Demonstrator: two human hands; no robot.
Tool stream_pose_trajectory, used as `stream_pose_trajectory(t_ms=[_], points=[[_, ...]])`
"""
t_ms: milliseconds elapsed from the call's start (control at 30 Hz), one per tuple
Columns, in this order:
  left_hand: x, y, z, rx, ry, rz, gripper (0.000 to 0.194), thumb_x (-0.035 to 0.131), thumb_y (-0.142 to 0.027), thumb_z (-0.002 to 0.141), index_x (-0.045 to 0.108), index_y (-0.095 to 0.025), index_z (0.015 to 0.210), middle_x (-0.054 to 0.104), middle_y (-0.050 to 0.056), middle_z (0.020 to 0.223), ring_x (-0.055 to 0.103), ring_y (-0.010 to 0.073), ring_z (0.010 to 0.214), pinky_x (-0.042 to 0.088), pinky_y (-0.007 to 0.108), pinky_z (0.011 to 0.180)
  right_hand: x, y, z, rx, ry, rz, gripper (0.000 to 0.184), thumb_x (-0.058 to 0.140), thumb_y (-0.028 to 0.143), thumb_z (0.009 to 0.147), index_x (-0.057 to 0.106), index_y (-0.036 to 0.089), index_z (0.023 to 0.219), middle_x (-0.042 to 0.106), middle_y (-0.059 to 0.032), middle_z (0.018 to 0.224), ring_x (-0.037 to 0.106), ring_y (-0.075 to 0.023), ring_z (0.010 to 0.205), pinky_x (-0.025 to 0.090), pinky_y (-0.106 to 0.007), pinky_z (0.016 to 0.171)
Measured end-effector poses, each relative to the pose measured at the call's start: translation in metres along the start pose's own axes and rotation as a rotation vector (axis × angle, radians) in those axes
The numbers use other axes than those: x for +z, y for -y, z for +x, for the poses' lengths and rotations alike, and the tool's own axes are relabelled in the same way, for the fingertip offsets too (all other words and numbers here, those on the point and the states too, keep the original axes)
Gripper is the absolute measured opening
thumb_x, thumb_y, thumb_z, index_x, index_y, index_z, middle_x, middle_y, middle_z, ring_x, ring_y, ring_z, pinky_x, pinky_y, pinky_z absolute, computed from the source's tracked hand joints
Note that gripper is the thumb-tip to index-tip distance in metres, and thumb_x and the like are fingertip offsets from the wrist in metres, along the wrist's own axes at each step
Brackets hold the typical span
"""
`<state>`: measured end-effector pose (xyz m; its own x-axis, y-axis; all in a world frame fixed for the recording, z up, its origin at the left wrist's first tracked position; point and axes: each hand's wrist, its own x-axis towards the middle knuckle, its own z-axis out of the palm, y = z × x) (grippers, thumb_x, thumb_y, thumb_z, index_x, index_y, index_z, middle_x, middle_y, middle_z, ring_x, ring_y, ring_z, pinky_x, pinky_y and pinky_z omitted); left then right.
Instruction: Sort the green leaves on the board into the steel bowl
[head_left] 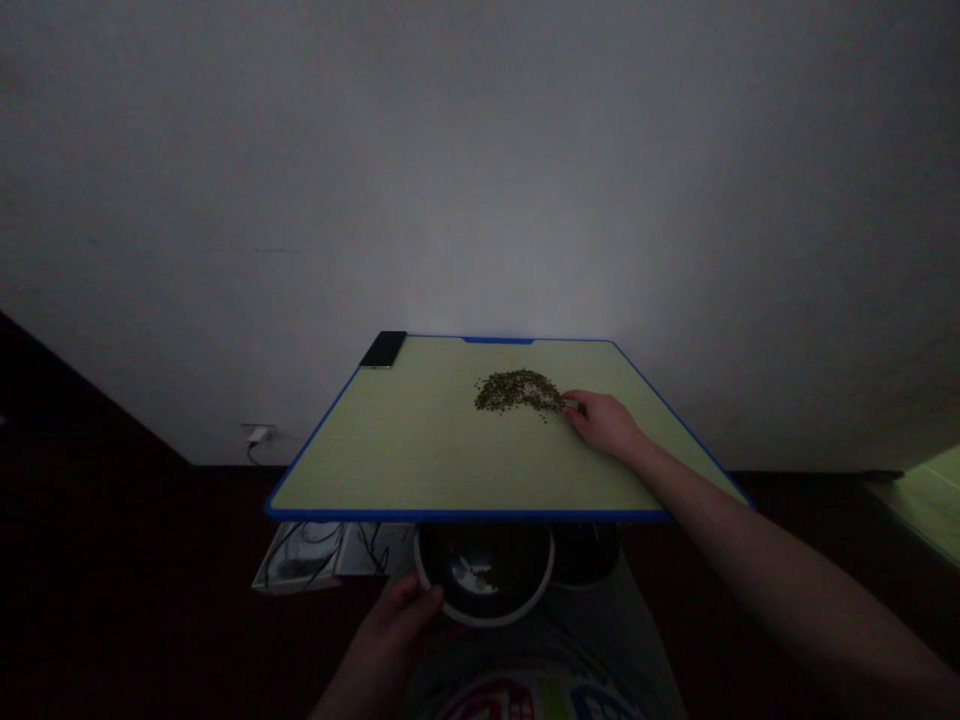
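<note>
A loose pile of small green-brown beans or seeds (502, 390) lies on the pale yellow tabletop (405, 450) with a blue rim. My right hand (604, 422) is at the pile's right end, fingers closed on a small thin tool (559, 403); its kind is too dark and small to tell. Below the table's front edge, my left hand (405, 610) grips the left rim of a dark bowl (517, 608) with a pale rim. A few small bits and a bright reflection show inside the bowl.
A black phone or tablet (384, 349) lies at the table's far left corner. Under the table are a white box (300, 570) with cables and a second dark container (592, 560). A grey wall (480, 180) stands behind, with a plugged-in charger (259, 435) at left.
</note>
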<state>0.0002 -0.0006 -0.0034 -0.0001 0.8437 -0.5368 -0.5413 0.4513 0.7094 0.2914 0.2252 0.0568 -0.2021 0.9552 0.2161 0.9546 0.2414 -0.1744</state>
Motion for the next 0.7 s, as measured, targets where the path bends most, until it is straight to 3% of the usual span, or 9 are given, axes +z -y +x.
stream_pose_trajectory(t_ms=[333,700], points=[[0.001,-0.003,-0.002,0.007,-0.005,0.02,0.033,0.082,-0.032,0.06,0.074,-0.015,0.087,0.08,0.014,0.096,0.071,0.0359,0.099,0.054,0.047,0.09,0.004,-0.02,0.024,-0.074,0.041,0.115,0.036,0.054,0.033,0.085,0.068,0.022,0.116,0.071,-0.0031,0.079,0.062,-0.0167,0.071,0.041,-0.025,0.066],[0.003,-0.009,-0.005,-0.03,0.003,0.023,0.031,0.08,-0.031,0.061,0.074,-0.016,0.087,0.08,0.014,0.098,0.071,0.0349,0.101,0.052,0.046,0.093,0.009,-0.017,0.012,-0.053,-0.046,0.17,0.037,0.051,0.032,0.086,0.068,0.02,0.117,0.069,-0.0027,0.076,0.06,-0.0165,0.068,0.041,-0.025,0.066]])
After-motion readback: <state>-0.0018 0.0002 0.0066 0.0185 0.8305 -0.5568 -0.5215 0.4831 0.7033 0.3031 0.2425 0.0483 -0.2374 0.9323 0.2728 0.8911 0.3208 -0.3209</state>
